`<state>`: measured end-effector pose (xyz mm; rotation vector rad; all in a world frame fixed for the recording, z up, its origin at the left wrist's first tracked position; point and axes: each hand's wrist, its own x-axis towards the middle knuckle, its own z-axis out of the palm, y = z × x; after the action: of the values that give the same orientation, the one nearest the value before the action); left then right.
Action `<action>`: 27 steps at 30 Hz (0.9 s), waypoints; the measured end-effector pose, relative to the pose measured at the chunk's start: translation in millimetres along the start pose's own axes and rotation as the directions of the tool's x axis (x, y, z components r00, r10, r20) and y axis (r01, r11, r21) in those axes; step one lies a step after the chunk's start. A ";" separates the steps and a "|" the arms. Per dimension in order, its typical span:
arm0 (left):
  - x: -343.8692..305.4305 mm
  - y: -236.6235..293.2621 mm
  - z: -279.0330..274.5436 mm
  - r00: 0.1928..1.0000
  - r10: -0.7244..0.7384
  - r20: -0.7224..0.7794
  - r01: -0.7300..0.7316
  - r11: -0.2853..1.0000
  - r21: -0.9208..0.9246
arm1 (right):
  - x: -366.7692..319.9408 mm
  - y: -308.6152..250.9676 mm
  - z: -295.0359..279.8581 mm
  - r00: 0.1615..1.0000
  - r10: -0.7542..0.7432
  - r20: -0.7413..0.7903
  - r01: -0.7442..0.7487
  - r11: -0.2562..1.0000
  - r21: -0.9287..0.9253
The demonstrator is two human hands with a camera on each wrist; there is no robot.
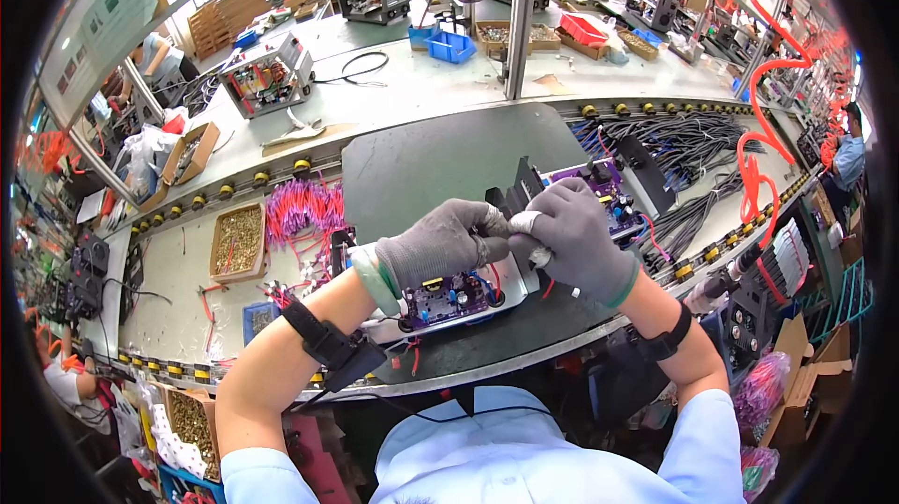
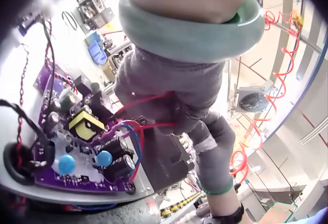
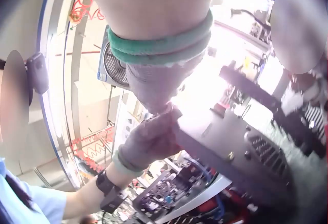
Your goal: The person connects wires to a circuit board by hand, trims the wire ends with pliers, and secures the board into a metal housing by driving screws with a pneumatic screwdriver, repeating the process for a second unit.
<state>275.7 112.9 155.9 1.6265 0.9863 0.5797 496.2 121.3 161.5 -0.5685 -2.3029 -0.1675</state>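
Both hands wear grey knitted gloves and meet fingertip to fingertip above a metal chassis with a purple circuit board (image 1: 440, 303). My left hand (image 1: 440, 240) comes in from the left and grips red wires (image 2: 148, 125) that rise from the board in the left wrist view. My right hand (image 1: 585, 246), with whitish wrapping on a finger, has its fingers curled and pinches at the same wires; the wire ends are hidden between the fingers. A dark upright panel (image 1: 518, 187) stands just behind the hands. On the board sit a yellow transformer (image 2: 86, 125) and blue round components (image 2: 66, 164).
A second purple board (image 1: 609, 195) lies to the right, beside bundles of black cables (image 1: 702, 143). Pink-red wires (image 1: 304, 209) and a box of brass-coloured parts (image 1: 238, 240) are on the left. A red coiled hose (image 1: 754, 162) hangs at the right. Rollers line the conveyor.
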 end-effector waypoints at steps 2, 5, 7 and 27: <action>3.7 -13.6 2.5 0.995 0.093 -0.043 -0.091 0.995 0.052 | 1.9 7.9 2.5 0.996 -0.016 0.091 0.020 0.999 -0.047; 0.8 -5.7 4.2 0.948 0.262 -0.180 -0.134 0.843 0.521 | 10.9 12.9 9.0 0.975 0.006 0.222 0.012 0.997 -0.082; 0.5 -8.0 2.0 0.923 0.335 -0.191 -0.056 0.607 0.793 | 6.2 5.7 21.7 0.970 0.086 0.227 -0.060 0.991 -0.119; -1.7 -21.5 10.8 0.919 0.040 -0.391 0.251 0.708 0.660 | -5.4 -1.3 39.1 0.804 0.429 0.412 -0.366 0.903 -0.226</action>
<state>276.7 107.0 132.6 2.1456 1.7432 0.4661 473.9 129.3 129.8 -1.2662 -2.5588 0.0199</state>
